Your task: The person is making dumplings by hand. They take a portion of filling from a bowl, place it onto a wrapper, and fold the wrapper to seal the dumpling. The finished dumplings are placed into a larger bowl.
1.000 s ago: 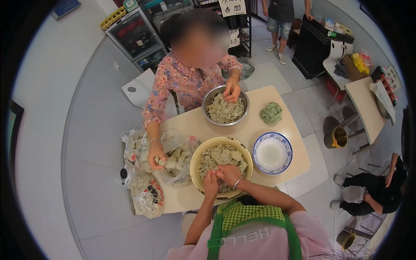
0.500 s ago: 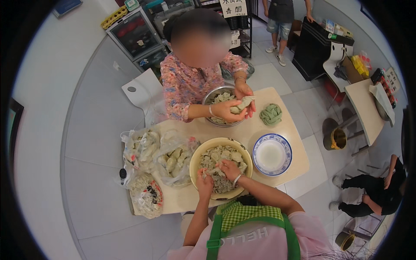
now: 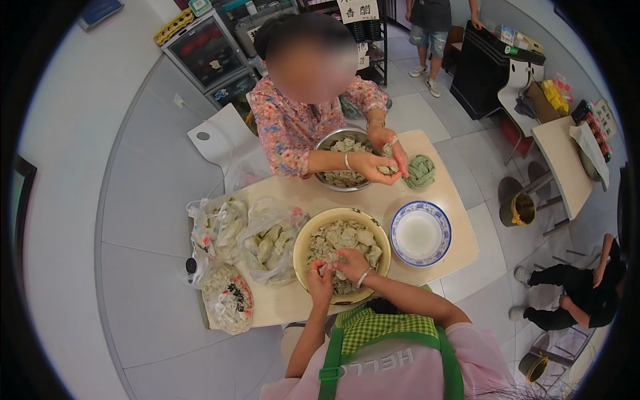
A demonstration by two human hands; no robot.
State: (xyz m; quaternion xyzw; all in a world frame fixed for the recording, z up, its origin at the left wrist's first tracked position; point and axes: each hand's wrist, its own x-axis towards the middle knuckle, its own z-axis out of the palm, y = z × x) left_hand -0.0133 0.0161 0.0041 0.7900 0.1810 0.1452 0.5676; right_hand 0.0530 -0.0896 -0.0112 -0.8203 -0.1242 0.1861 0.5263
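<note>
Over a cream-yellow basin [image 3: 301,267], my left hand [image 3: 321,281] and my right hand [image 3: 351,263] are close together with bent fingers, pinching a small grey-green doughy piece [image 3: 331,267] between them. Soft, torn pieces of the same colour [image 3: 343,235] fill the basin, with larger lumps toward its far right. Finer crumbs lie under my hands. A bracelet circles my right wrist. Across the table, another person's hands [image 3: 387,162] close around a pale lump beside a steel bowl [image 3: 325,179] of similar pieces.
Plastic bags of grey-green lumps [image 3: 272,247] and a bag of pale shreds [image 3: 227,300] lie left of the basin. To the right are a blue-rimmed white bowl [image 3: 448,235] and a coiled green bundle [image 3: 420,172]. Other people stand or sit beyond the table [image 3: 460,220].
My hands have come closer together, my left fingers now meeting the right. The other person's hands have shifted right with their lump, away from the steel bowl's middle.
</note>
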